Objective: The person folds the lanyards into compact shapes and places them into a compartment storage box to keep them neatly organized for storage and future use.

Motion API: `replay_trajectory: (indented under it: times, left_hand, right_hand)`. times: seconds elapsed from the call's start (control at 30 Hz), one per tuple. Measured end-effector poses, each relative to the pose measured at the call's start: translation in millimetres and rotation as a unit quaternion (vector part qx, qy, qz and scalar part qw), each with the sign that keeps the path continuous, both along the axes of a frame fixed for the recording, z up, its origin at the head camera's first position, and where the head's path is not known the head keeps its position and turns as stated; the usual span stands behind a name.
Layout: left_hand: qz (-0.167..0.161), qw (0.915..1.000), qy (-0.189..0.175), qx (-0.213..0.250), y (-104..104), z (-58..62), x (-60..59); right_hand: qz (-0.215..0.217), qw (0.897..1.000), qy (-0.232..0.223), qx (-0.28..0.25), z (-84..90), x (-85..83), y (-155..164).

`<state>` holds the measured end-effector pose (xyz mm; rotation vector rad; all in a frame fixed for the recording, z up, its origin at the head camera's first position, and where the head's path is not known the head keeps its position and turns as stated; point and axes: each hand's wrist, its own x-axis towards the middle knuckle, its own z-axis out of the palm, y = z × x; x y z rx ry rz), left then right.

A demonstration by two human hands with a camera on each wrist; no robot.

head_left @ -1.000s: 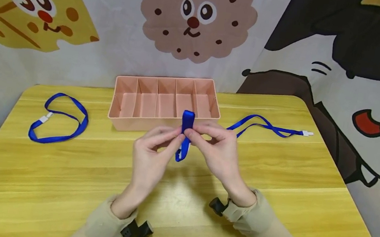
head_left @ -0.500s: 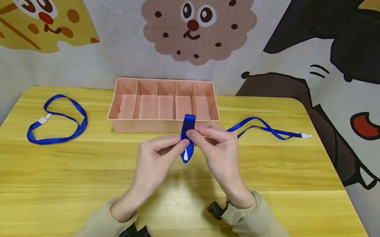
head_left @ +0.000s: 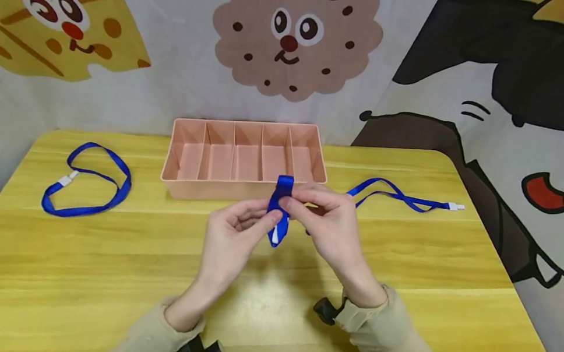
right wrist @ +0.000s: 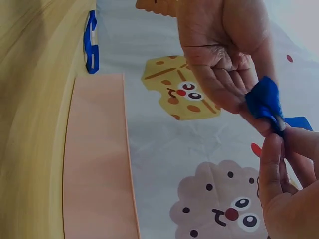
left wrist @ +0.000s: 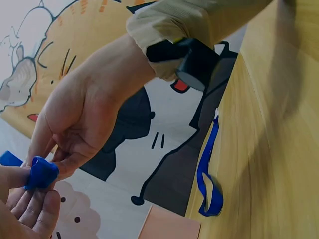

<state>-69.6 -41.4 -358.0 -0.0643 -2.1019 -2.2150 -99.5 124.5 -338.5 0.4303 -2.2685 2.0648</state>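
Both hands hold a folded blue lanyard [head_left: 279, 208] above the middle of the yellow table [head_left: 91, 270], just in front of a pink divided tray [head_left: 186, 185]. My left hand [head_left: 238, 235] pinches the lanyard's lower folds with thumb and fingertips; its white clip shows below. My right hand [head_left: 326, 219] pinches the upper loop. The left wrist view shows the blue bundle [left wrist: 41, 173] between fingertips of both hands. In the right wrist view the folded lanyard [right wrist: 264, 102] sits between the two hands.
A second blue lanyard [head_left: 88, 181] lies looped at the table's left. A third lanyard [head_left: 401, 195] stretches out at the right, its white clip near the table edge. The pink tray has several bare compartments. A cartoon backdrop hangs behind.
The hanging end of the lanyard has been gathered up shorter into the fold. Both hands stay in about the same place, fingers shifting on the bundle.
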Motion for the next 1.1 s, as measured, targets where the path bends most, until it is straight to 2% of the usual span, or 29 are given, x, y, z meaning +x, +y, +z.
replay_trajectory:
  times: [0.1, 0.27, 0.47, 0.67, 0.83, 0.93, 1.1]
  left_hand:
    - [0.005, 0.9998, -0.003, 0.017, -1, -0.3, -0.8]
    - [0.015, 0.9995, -0.010, 0.025, -4, 0.5, -1.4]
    - [0.005, 0.9996, -0.022, 0.019, -6, 2.9, -1.4]
    - [-0.025, 0.9984, -0.044, 0.026, -7, 2.8, -3.1]
    - [-0.036, 0.9963, -0.071, 0.032, -9, 3.6, -5.1]
    - [-0.044, 0.9938, -0.090, 0.050, -12, 4.3, -6.7]
    - [-0.061, 0.9889, -0.114, 0.074, -15, 5.8, -7.8]
  right_hand:
    - [-0.005, 1.000, -0.005, -0.001, -1.3, -0.3, -2]
    - [0.014, 1.000, 0.002, -0.001, -2.3, -0.2, -2]
    - [0.018, 0.996, 0.083, 0.011, -6.2, -0.4, -2]
    - [-0.017, 0.983, 0.179, 0.026, -12.3, -2.6, -4]
    - [-0.012, 0.974, 0.225, 0.033, -18.1, -5.7, -3]
    - [0.002, 0.962, 0.271, 0.043, -20.1, -8.1, -2]
    - [0.015, 0.926, 0.373, 0.061, -20.5, -13.8, -1]
